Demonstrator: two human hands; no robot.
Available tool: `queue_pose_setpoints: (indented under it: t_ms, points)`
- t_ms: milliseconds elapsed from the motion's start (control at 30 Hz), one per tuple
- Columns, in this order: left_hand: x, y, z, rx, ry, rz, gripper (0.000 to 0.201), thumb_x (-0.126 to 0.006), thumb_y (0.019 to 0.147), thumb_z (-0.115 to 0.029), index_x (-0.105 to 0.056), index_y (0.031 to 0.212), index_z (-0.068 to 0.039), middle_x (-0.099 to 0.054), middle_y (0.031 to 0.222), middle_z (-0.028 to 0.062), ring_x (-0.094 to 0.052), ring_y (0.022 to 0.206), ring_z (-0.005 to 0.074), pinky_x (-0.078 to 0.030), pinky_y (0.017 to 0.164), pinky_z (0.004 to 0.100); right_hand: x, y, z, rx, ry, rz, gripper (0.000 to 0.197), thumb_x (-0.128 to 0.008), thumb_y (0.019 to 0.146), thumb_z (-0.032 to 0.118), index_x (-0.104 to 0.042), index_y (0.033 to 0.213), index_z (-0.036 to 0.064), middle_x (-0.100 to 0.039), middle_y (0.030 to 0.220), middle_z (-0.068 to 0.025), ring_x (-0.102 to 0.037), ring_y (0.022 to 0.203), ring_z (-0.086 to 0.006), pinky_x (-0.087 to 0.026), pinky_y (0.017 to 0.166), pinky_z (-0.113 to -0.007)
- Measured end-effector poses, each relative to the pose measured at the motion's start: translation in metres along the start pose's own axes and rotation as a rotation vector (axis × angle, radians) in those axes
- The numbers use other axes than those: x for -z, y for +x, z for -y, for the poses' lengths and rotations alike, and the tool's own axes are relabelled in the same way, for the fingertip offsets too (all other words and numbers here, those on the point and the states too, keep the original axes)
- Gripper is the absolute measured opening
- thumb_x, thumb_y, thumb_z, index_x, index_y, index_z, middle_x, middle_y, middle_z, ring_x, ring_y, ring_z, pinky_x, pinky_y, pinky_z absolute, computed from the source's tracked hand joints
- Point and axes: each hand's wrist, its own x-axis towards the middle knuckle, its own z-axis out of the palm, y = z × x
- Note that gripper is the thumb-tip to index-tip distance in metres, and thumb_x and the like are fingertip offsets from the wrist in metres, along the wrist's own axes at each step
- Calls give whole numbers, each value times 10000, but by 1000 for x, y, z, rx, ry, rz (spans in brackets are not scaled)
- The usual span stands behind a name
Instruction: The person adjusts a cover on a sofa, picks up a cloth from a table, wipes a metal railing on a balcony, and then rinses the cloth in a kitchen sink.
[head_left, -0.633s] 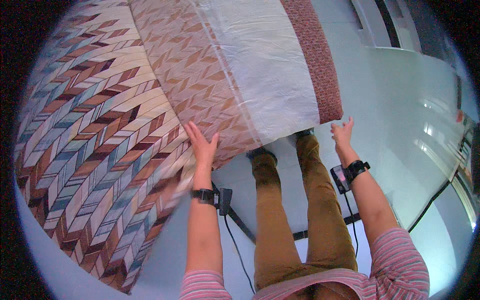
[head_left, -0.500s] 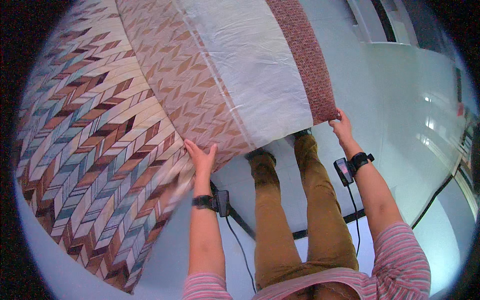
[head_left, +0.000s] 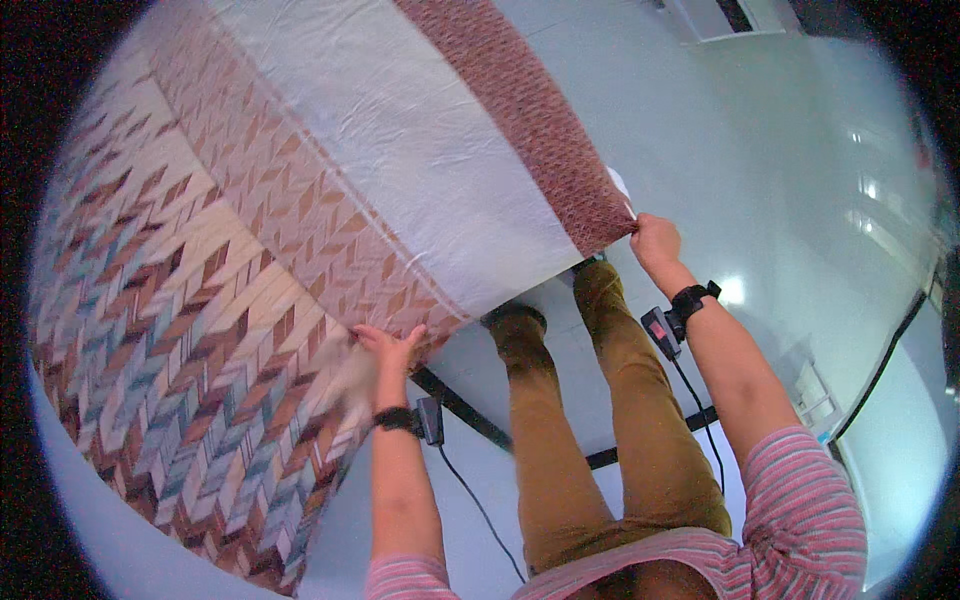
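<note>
A large bed sheet (head_left: 250,330) spreads over the left and upper part of the view. Brown, blue-grey and cream chevrons cover its left side. A paler chevron band, a white strip (head_left: 400,130) and a reddish-brown border (head_left: 520,110) run beside them. At the near right corner of that border, my right hand (head_left: 655,245) is closed on the cloth and pulls it taut. My left hand (head_left: 392,352) rests at the near edge, where the bold chevrons meet the paler band. Its thumb and fingers are spread apart against the fabric.
My legs in brown trousers (head_left: 570,430) stand below the sheet's near edge, the shoes partly under it. Wrist straps carry small black devices (head_left: 430,420) with cables hanging down. Dark lines (head_left: 460,405) cross the pale floor (head_left: 760,200). A white fitting (head_left: 815,395) is at the right.
The sheet's border and white strip have shifted left in view, with my right hand moving slightly left and up. My left hand sits slightly lower and further left along the edge.
</note>
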Motion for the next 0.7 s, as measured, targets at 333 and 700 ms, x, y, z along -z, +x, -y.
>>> queue_pose_setpoints:
  t_ms: [333,700]
  points:
    - [34,-43,-91,-3,-350,262,955,-708,559,-312,-74,1182,39,-209,1252,208,-275,1117,284,-285,905,362,-5,2,-31,-188,257,143,220,-515,675,123,-523,886,64,-575,767,-156,-552,709,-345,-435,616,-449]
    - [-15,10,-104,42,281,96,1192,-604,514,-626,13,1233,98,-66,1293,276,-98,1219,328,-103,991,372,-29,12,-87,-195,682,291,537,-535,637,140,-346,1118,-8,-541,890,-212,-530,798,-349,-430,697,-395]
